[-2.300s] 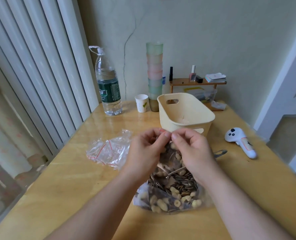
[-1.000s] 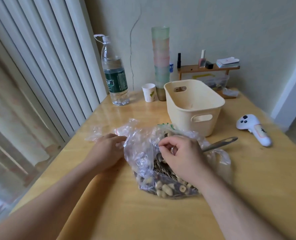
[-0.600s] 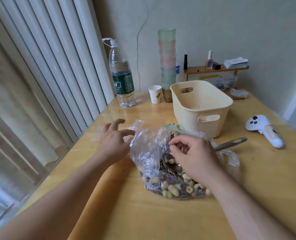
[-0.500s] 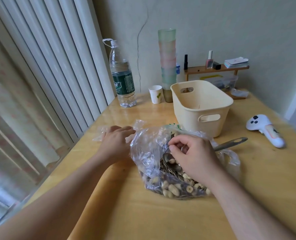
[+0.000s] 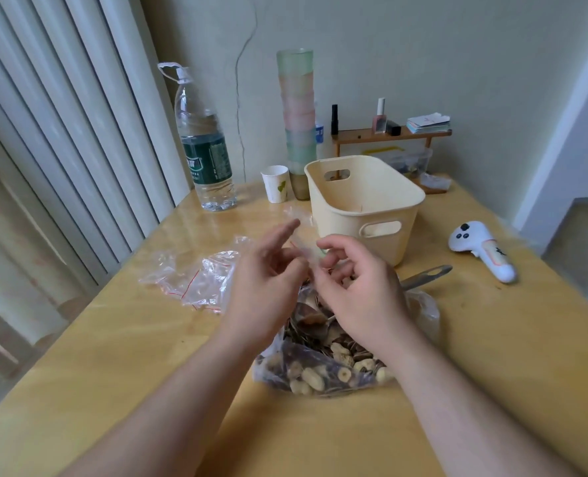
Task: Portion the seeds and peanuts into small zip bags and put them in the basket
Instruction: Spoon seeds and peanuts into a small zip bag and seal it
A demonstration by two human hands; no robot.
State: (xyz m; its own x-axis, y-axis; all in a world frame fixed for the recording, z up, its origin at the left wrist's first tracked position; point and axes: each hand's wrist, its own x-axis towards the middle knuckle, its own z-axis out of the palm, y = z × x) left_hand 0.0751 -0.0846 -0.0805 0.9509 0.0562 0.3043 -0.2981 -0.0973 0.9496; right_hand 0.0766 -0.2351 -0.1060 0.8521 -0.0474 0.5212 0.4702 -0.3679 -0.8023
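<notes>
a small clear zip bag (image 5: 301, 241) is held up between both hands just above the big bag of seeds and peanuts (image 5: 323, 356), in front of the basket's near left corner; it is blurred and see-through, so its edges are hard to make out. the left hand (image 5: 268, 284) has it between thumb and curled fingers, with the forefinger (image 5: 285, 228) sticking out straight and upward. the right hand (image 5: 358, 287) has its fingers bent inward, the fingertips (image 5: 327, 244) pinching the other side of the small bag. whether the bag's mouth is open i cannot tell.

the big clear bag lies open on the tabletop (image 5: 113, 373) under the hands, with striped sunflower seeds towards the middle and pale peanuts in the shell heaped at its near end. a metal spoon (image 5: 423, 275) lies in it, bowl among the seeds, handle poking out to the right past the right hand. a loose pile of spare zip bags (image 5: 196, 280) with red seal lines lies flat just left of the left hand.

the cream plastic basket (image 5: 364, 215) stands just beyond the hands, with cut-out handles. behind it to the left are a paper cup (image 5: 275, 184), a tall stack of pastel cups (image 5: 297, 115) and a large water bottle (image 5: 204, 156) with a green label. a small wooden shelf (image 5: 388, 134) against the wall carries little bottles and cards. a white controller (image 5: 481, 251) lies on the tabletop well to the right.
</notes>
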